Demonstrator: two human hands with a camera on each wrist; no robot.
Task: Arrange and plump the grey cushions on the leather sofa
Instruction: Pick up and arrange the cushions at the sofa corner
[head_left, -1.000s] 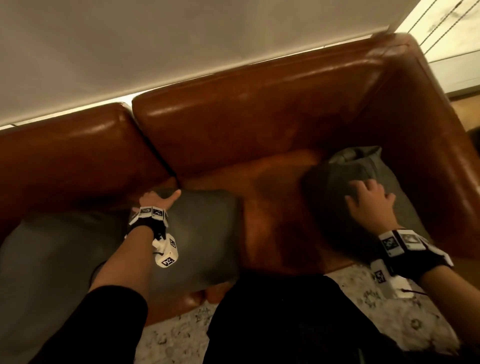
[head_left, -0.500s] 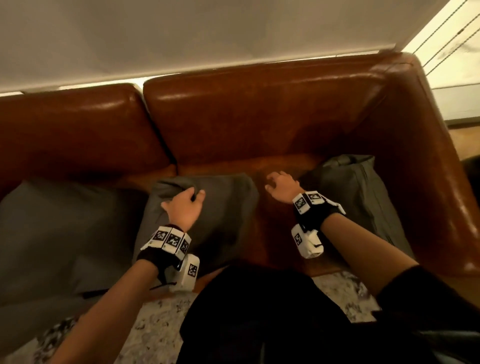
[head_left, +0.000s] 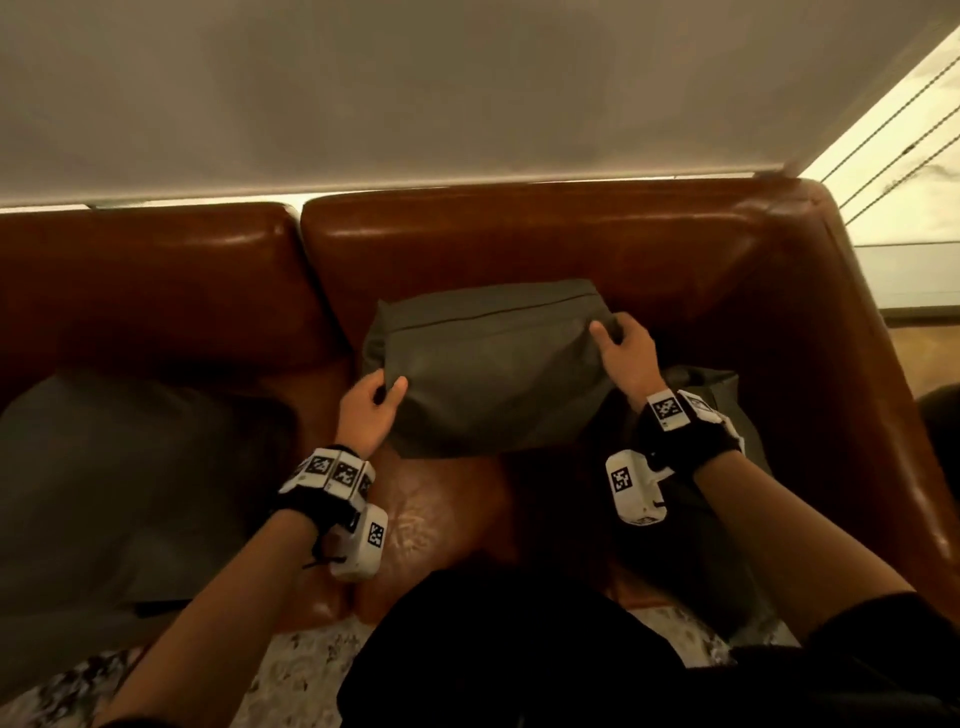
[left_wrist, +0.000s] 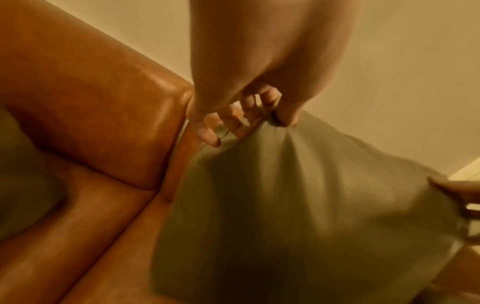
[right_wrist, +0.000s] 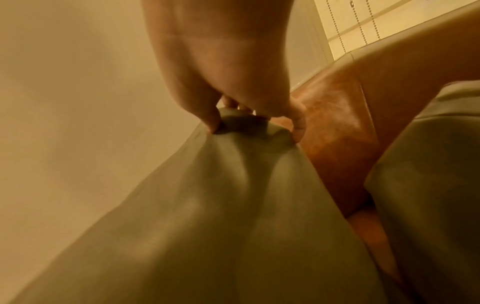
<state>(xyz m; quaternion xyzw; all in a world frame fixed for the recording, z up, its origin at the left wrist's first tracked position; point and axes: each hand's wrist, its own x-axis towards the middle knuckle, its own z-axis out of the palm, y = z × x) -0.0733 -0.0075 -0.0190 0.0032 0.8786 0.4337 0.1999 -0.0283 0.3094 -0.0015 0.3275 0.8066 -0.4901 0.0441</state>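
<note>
A grey cushion (head_left: 488, 369) hangs lifted above the seat of the brown leather sofa (head_left: 519, 244), held by two corners. My left hand (head_left: 371, 402) pinches its left corner between thumb and fingers; the left wrist view shows the fabric (left_wrist: 298, 205) bunched under the thumb. My right hand (head_left: 621, 345) grips the upper right corner, and the cloth (right_wrist: 233, 185) puckers there in the right wrist view. A second grey cushion (head_left: 711, 395) leans in the sofa's right corner, partly hidden behind my right wrist. A third, larger grey cushion (head_left: 119, 483) lies on the left seat.
The sofa's right armrest (head_left: 852, 364) rises close beside the right cushion. A pale blind (head_left: 467, 88) hangs behind the backrest, with a bright window (head_left: 914, 156) at the far right. A patterned rug (head_left: 296, 675) covers the floor at the sofa's front edge.
The middle cushion, lying flat on the seat before, is now lifted off it. My right hand left the right cushion, crossed over and took the middle cushion's right corner.
</note>
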